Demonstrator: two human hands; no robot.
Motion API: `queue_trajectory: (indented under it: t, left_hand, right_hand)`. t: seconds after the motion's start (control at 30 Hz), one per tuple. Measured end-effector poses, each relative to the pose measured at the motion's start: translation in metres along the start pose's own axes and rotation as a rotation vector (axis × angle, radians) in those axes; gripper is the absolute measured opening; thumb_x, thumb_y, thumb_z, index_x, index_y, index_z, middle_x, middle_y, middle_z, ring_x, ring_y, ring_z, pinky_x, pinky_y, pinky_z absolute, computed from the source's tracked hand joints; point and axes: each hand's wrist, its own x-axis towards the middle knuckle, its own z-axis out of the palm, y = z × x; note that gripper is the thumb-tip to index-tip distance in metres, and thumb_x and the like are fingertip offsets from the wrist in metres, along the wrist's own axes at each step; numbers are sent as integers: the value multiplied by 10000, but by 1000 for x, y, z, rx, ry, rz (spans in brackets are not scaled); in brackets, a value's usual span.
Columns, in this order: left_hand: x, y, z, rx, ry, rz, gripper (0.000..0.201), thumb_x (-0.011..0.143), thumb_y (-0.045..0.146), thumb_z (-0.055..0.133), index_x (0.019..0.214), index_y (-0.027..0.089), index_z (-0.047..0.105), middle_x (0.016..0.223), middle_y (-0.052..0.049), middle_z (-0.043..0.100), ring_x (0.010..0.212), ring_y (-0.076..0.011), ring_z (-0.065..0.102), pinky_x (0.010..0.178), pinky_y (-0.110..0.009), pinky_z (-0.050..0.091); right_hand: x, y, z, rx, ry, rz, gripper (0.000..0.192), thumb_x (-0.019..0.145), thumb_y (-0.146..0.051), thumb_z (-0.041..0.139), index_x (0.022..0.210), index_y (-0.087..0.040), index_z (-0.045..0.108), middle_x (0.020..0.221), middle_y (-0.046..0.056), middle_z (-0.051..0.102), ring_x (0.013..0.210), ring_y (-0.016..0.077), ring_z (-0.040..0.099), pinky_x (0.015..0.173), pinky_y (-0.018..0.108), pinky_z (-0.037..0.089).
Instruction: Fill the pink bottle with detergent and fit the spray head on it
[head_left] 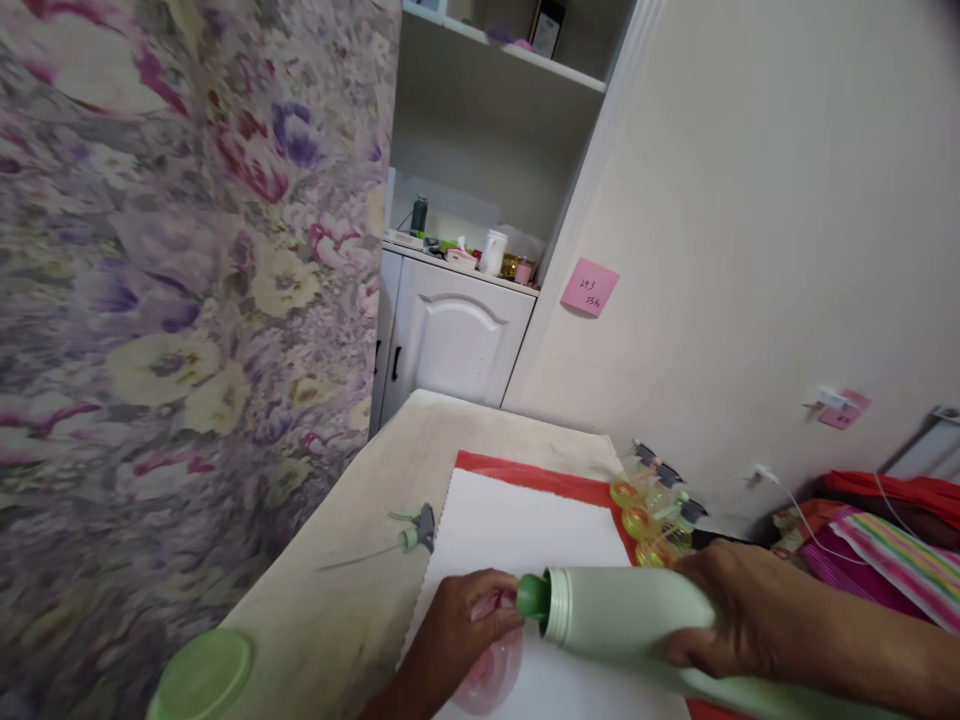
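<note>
I see right hand [731,610] gripping large pale-green plastic bottle [637,615], tipped sideways over white cloth [517,530]; left hand [469,620] closed round small clear pink bottle [487,670] at its green spout [533,596]. Judge pouring underway; grey-green trigger sprayer [416,532] lies unfitted on table [337,600]

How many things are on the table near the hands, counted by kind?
Large pale green bottle, held by the right hand: 1
Small pink bottle, held by the left hand: 1
Small yellow spray bottles: 3
Loose spray head with tube: 1
Green lid: 1
White cloth: 1
Total: 8
</note>
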Motion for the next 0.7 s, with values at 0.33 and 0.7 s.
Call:
queue_trajectory:
  t: [0.33, 0.7]
  left_hand:
    - [-1, 1, 0, 3, -6, -3, 151, 721, 253, 695, 853, 214, 759, 781, 15, 733, 769, -164, 629, 724, -238, 432]
    - [-1, 2, -1, -17, -14, 4, 167, 729, 288, 688, 859, 207, 754, 818, -8, 749, 801, -181, 643, 745, -258, 442]
  right_hand:
    - [2, 1, 0, 1, 13, -12, 419, 669, -595, 646, 798, -197, 675, 797, 103, 734, 661, 233, 653, 542, 279, 359]
    - [5, 8, 4, -1, 47, -33, 435, 669, -612, 643, 791, -195, 660, 763, 88, 714, 634, 218, 633, 531, 281, 362]
